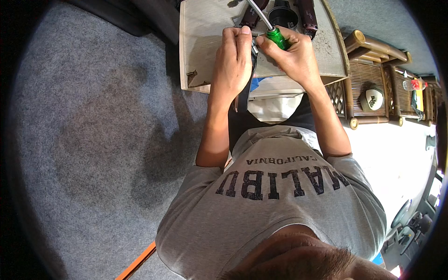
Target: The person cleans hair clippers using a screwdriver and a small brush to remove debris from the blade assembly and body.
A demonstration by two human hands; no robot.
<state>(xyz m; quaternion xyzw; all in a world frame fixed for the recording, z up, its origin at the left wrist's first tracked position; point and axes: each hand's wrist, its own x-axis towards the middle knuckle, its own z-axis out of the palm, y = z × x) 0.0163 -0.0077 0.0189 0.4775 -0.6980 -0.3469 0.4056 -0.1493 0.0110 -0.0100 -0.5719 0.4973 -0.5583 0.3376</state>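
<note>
My left hand (233, 63) is closed around a long dark strap-like piece (247, 89) with a small metal fitting (254, 46) near its upper end; the strip hangs past the table's near edge. In my right hand (295, 57) is a screwdriver with a green handle (278, 38), its metal shaft pointing up and to the left. The thumb of that hand is close to the metal fitting; whether they touch cannot be told. Just beyond my hands lie a round black cup-like part (282, 17) and two dark reddish-brown casings, one to the left (252, 15) and one to the right (308, 17).
The pale wooden table (199, 45) has a chipped near-left corner and dark debris on top. Bamboo furniture (367, 75) stands at the right, with a cap (372, 99) and a plastic bottle (414, 84) on it. Something blue (256, 84) shows under the tabletop.
</note>
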